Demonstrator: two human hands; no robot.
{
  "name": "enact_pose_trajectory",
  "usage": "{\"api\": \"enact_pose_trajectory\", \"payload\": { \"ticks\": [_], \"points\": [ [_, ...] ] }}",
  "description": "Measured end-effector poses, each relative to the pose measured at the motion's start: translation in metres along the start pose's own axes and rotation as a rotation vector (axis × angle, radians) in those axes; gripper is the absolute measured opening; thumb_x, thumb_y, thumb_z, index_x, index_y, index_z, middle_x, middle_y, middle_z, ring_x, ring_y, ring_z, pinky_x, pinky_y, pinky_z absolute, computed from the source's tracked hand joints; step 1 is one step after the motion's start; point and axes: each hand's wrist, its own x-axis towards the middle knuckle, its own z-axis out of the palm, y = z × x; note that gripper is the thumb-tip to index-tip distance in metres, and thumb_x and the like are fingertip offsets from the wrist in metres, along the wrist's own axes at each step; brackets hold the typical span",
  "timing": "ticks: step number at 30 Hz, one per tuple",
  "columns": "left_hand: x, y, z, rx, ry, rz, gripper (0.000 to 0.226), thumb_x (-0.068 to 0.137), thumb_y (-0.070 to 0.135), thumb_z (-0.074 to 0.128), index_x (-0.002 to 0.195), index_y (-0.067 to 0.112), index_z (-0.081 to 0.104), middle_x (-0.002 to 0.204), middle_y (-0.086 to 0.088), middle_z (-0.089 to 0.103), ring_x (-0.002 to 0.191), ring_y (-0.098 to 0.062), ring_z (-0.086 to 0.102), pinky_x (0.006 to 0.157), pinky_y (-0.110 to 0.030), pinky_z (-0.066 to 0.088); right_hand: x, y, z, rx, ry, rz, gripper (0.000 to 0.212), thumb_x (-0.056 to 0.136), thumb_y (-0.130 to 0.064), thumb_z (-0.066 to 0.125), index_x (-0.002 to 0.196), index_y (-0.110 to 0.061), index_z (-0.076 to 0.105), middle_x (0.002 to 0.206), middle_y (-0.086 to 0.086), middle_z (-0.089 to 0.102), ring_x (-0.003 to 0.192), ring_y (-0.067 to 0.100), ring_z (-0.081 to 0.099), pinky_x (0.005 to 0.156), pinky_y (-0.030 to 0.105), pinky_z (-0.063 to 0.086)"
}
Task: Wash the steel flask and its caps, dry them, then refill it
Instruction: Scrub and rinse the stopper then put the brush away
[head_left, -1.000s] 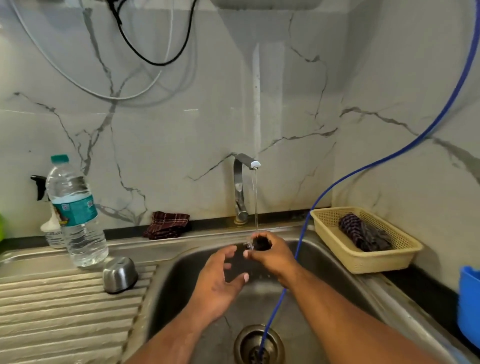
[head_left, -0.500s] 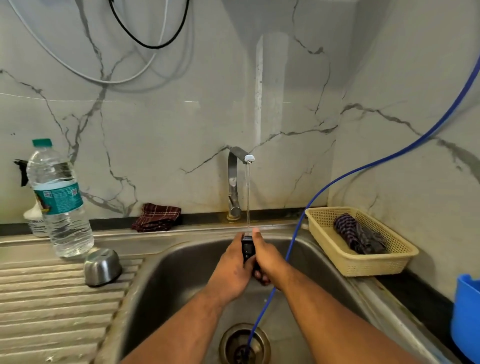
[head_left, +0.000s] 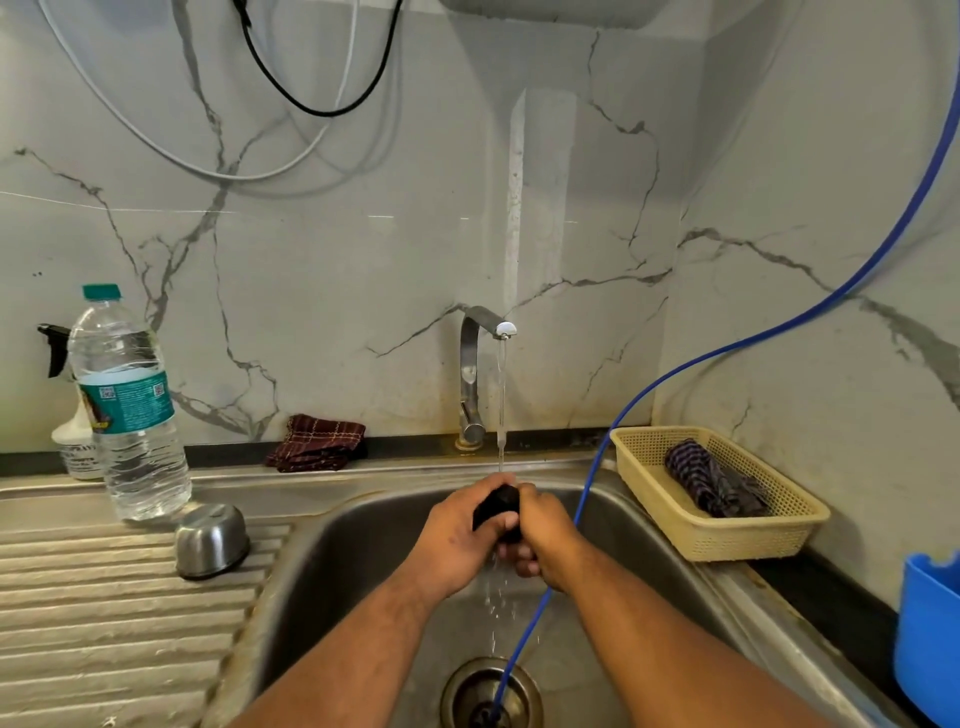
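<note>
A black cap (head_left: 496, 510) is gripped by the curled fingers of the left hand (head_left: 451, 543) and right hand (head_left: 546, 540) under the tap water (head_left: 501, 395) above the sink (head_left: 358, 551), a steel cap (head_left: 212, 539) is laid aside, and drying and refilling are judged not yet done.

Blue hose (head_left: 596, 462), beige basket (head_left: 748, 540), spray bottle (head_left: 70, 441), perhaps a blue bucket (head_left: 930, 634)

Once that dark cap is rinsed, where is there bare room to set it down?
The ribbed drainboard in front of the steel cap is bare, as is the ledge between the maroon cloth and the tap. Crowded: the back left corner with the water bottle and spray bottle, and the right, filled by the basket.
</note>
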Motion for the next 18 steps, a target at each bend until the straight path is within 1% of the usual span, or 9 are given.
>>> {"api": "enact_pose_trajectory", "payload": {
  "ticks": [2,4,6,8,11,13,15,17,18],
  "points": [
    [0.002,-0.002,0.0,-0.062,-0.028,-0.011,0.046,0.097,0.026,0.068,0.134,0.05,0.055,0.133,0.019,0.057,0.124,0.007,0.051,0.106,-0.014,0.041,-0.002,-0.004,-0.001,0.096,-0.034,0.059,0.046,0.109,-0.029,0.028,0.099,-0.005,0.065,0.052,0.006,0.054,0.036,0.01,0.036,0.034,0.019,0.023],
    [0.001,-0.003,-0.003,-0.042,-0.063,-0.019,0.052,0.095,0.029,0.071,0.14,0.045,0.052,0.136,0.018,0.052,0.126,0.004,0.049,0.106,-0.015,0.04,-0.003,-0.003,0.0,0.124,-0.065,0.097,0.046,0.109,-0.03,0.031,0.098,-0.004,0.067,0.051,0.005,0.052,0.037,0.009,0.034,0.032,0.019,0.022],
    [0.002,-0.004,-0.007,-0.015,-0.076,-0.052,0.058,0.094,0.03,0.073,0.144,0.041,0.047,0.137,0.016,0.05,0.126,0.001,0.049,0.103,-0.012,0.038,-0.004,-0.002,0.002,0.122,-0.068,0.111,0.047,0.11,-0.037,0.035,0.1,-0.005,0.068,0.051,0.004,0.052,0.036,0.008,0.034,0.031,0.018,0.023],
    [0.002,-0.005,-0.01,-0.01,-0.07,-0.077,0.057,0.096,0.031,0.07,0.147,0.037,0.045,0.137,0.013,0.054,0.126,-0.002,0.051,0.1,-0.012,0.038,-0.005,-0.001,0.003,0.114,-0.064,0.091,0.048,0.109,-0.041,0.036,0.103,-0.007,0.069,0.053,0.005,0.054,0.036,0.009,0.035,0.033,0.018,0.024],
    [0.001,-0.003,-0.009,-0.083,-0.06,-0.139,0.048,0.102,0.04,0.059,0.148,0.036,0.045,0.131,0.009,0.062,0.123,-0.007,0.056,0.103,-0.023,0.043,-0.006,-0.001,0.006,0.083,-0.035,0.032,0.048,0.108,-0.04,0.032,0.098,-0.01,0.068,0.053,0.003,0.053,0.042,0.01,0.039,0.041,0.021,0.029],
    [0.002,-0.005,-0.007,-0.113,-0.024,-0.169,0.036,0.106,0.046,0.047,0.14,0.034,0.053,0.124,0.006,0.066,0.118,-0.011,0.06,0.101,-0.026,0.046,-0.006,0.0,0.007,0.033,-0.038,-0.005,0.051,0.107,-0.042,0.028,0.095,-0.01,0.065,0.056,0.003,0.053,0.045,0.011,0.039,0.043,0.022,0.03],
    [0.003,-0.007,-0.007,-0.109,0.049,-0.244,0.037,0.108,0.046,0.037,0.123,0.026,0.064,0.112,0.002,0.07,0.108,-0.013,0.064,0.093,-0.027,0.047,-0.005,0.001,0.009,-0.075,-0.018,-0.05,0.047,0.107,-0.041,0.027,0.098,-0.012,0.062,0.062,0.003,0.052,0.047,0.01,0.039,0.044,0.023,0.031],
    [0.002,-0.007,-0.007,-0.107,0.073,-0.279,0.039,0.109,0.045,0.035,0.112,0.023,0.067,0.103,-0.001,0.071,0.099,-0.015,0.066,0.091,-0.031,0.051,-0.001,0.003,0.013,-0.208,0.059,-0.096,0.041,0.107,-0.037,0.029,0.1,-0.014,0.062,0.069,0.004,0.054,0.054,0.012,0.045,0.046,0.023,0.034],
    [0.001,-0.005,-0.006,-0.103,0.053,-0.269,0.038,0.11,0.043,0.035,0.111,0.023,0.066,0.103,-0.001,0.07,0.098,-0.015,0.066,0.091,-0.032,0.052,0.002,0.003,0.015,-0.251,0.104,-0.114,0.04,0.107,-0.035,0.031,0.099,-0.013,0.064,0.073,0.004,0.057,0.058,0.014,0.05,0.048,0.024,0.036]
  ]
}}
